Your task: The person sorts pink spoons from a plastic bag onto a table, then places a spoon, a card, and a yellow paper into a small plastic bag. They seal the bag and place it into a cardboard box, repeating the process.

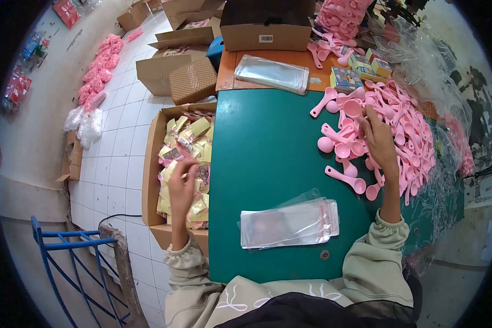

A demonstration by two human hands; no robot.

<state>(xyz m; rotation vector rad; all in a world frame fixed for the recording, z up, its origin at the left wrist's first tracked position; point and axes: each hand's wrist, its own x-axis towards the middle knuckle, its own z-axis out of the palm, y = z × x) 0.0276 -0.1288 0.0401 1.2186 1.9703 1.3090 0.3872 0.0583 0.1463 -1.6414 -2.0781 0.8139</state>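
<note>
My left hand (pixel 183 183) is raised over a cardboard box (pixel 152 164) at the table's left side. Its fingers are loosely bent and hold nothing that I can see. Below it, the box is filled with small clear packs (pixel 199 127) showing yellow card and pink pieces. On the right, my right hand (pixel 379 141) reaches over a heap of pink measuring spoons (pixel 413 136). Its fingers are slightly apart beside a pink spoon bowl (pixel 352 108); no spoon is plainly gripped. Clear plastic bags (pixel 284 224) lie stacked on the green tabletop (pixel 268 158) near my body.
Another stack of clear bags (pixel 272 74) lies at the table's far end. Small printed boxes (pixel 345 79) stand behind the spoons, and loose plastic wrap (pixel 443 71) hangs at the right. A blue metal frame (pixel 74 240) stands on the left, with open cartons (pixel 169 68) beyond.
</note>
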